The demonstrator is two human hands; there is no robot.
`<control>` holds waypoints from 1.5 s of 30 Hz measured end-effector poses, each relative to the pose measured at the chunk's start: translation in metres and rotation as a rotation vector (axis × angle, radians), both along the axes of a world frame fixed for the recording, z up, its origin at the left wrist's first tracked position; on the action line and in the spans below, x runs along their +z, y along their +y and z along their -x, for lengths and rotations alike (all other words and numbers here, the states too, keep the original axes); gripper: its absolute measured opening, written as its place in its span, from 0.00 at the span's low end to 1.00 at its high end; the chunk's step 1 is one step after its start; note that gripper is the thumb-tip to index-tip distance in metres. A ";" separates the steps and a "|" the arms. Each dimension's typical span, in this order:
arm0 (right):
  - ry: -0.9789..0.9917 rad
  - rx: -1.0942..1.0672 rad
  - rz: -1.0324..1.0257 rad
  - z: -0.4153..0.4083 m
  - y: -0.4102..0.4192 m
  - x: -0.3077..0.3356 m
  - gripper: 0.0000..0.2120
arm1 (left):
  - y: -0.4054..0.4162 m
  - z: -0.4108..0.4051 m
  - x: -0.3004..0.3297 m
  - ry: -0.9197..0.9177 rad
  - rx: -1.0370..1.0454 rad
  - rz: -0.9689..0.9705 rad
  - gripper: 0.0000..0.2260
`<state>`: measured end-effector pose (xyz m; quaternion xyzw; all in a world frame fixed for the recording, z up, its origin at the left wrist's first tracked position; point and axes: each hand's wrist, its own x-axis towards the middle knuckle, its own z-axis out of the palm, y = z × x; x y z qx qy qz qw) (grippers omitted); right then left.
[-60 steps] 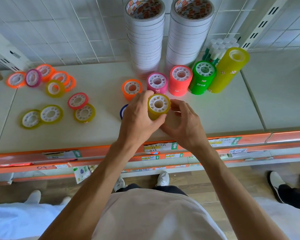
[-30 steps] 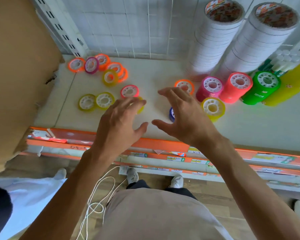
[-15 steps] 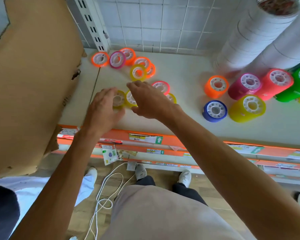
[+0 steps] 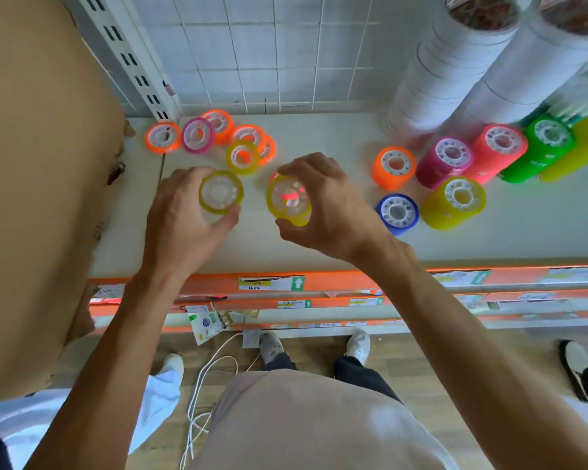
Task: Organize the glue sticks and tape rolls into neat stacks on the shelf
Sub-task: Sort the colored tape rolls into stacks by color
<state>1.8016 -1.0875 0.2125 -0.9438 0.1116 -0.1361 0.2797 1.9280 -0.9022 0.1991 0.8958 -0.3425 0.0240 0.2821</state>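
**Gripping Two Yellow Tape Stacks Above the Shelf**

Holding one short stack in each hand, the person is standing at the white shelf (image 4: 319, 245). The left hand (image 4: 180, 225) is curling its fingers and thumb around a left yellow tape stack (image 4: 220, 192), translucent with a white spoked core. The right hand (image 4: 333, 205) is gripping a right yellow tape stack (image 4: 288, 202) from the side; a pink-red roll is showing through its translucent core. Both stacks are sitting over the shelf's left-centre area, near each other but apart.

Loose orange, pink and yellow rolls (image 4: 218, 137) are lying clustered behind the hands. To the right, upright stacks are standing in a group: orange (image 4: 393, 167), blue (image 4: 398, 213), yellow (image 4: 455, 202), magenta (image 4: 444, 161), red (image 4: 498, 151) and green (image 4: 540, 147). Two tall white tape columns (image 4: 455, 69) are rising at the rear right.
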 end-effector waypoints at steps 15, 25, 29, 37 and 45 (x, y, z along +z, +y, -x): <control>-0.102 -0.436 -0.010 0.154 -0.130 0.000 0.31 | -0.148 0.130 0.029 0.032 -0.343 0.172 0.25; -0.110 -0.407 -0.081 0.149 -0.150 -0.020 0.34 | -0.160 0.147 0.031 0.074 -0.329 0.152 0.26; -0.108 -0.405 -0.065 0.148 -0.152 -0.022 0.34 | -0.159 0.148 0.031 0.091 -0.327 0.149 0.26; -0.123 -0.412 -0.082 0.148 -0.151 -0.026 0.34 | -0.161 0.148 0.030 0.100 -0.336 0.137 0.26; -0.094 -0.445 -0.120 0.149 -0.150 -0.023 0.34 | -0.166 0.148 0.029 0.099 -0.355 0.133 0.27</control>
